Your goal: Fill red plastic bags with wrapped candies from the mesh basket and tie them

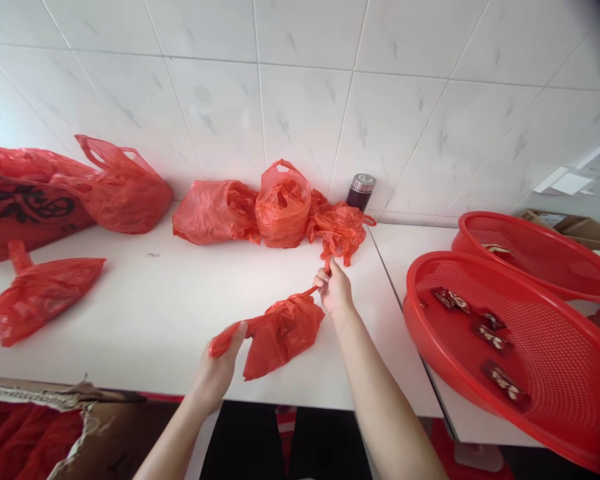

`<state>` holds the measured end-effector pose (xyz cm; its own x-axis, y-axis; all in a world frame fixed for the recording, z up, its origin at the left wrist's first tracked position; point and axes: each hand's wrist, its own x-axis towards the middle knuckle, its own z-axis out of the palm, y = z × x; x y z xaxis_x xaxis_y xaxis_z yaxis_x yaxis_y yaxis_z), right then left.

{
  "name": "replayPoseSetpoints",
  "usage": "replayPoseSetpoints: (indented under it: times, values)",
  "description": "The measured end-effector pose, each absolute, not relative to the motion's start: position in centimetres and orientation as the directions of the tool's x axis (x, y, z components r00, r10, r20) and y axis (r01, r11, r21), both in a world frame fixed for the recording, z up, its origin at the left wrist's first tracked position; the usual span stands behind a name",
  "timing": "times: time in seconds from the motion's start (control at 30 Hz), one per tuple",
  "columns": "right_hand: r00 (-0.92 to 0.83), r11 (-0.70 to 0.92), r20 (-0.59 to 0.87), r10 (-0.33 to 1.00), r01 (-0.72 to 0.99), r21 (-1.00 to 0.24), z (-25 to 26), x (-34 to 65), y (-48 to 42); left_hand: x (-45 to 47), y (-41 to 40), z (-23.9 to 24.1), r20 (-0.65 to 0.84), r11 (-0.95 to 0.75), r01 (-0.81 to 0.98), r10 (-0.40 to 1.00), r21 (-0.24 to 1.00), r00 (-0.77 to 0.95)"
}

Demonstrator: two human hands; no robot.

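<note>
A red plastic bag is stretched between my two hands at the front of the white table. My left hand is closed round one of its handles, to the left of the bag. Up and to the right, my right hand pinches the other handle in its fist. The middle of the bag is bunched, and its contents are hidden. Just beyond my right hand lies a crumpled heap of red plastic bags.
Against the tiled wall stand a full red bag, another red bag and a dark flask. More red bags lie at left. Red baskets are at right, the nearer holding several wrapped snacks. A cardboard box is front left.
</note>
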<state>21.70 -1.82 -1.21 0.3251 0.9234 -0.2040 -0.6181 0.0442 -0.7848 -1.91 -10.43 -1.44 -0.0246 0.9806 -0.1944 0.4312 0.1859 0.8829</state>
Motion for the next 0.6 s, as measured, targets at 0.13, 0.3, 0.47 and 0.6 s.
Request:
replayPoseSetpoints:
  times: [0.13, 0.3, 0.47, 0.6]
  values:
    - [0.251, -0.016, -0.182, 0.951, -0.545, -0.838, -1.4, 21.9, -2.7, -2.5, -9.7, -0.6, -0.218, 0.220, 0.229, 0.975, 0.948, -0.033]
    - [0.141, -0.076, -0.141, 0.980, -0.392, -0.917, -1.2, 22.5, -3.7, -0.4, -8.8, 1.0, 0.473, -0.260, 0.681, 0.869, 0.684, -0.144]
    - [0.371, 0.044, 0.126, 0.920, 0.222, -0.974, -1.0, 24.8, -1.7, 2.1, -6.8, 1.3, 0.097, -0.340, 0.788, 0.935, 0.514, 0.340]
    - [0.490, -0.031, 0.226, 0.842, 0.461, -0.887, -1.7, 28.3, 0.8, 0.1, -5.3, 3.6, 0.052, -0.222, 0.762, 0.969, 0.609, 0.240]
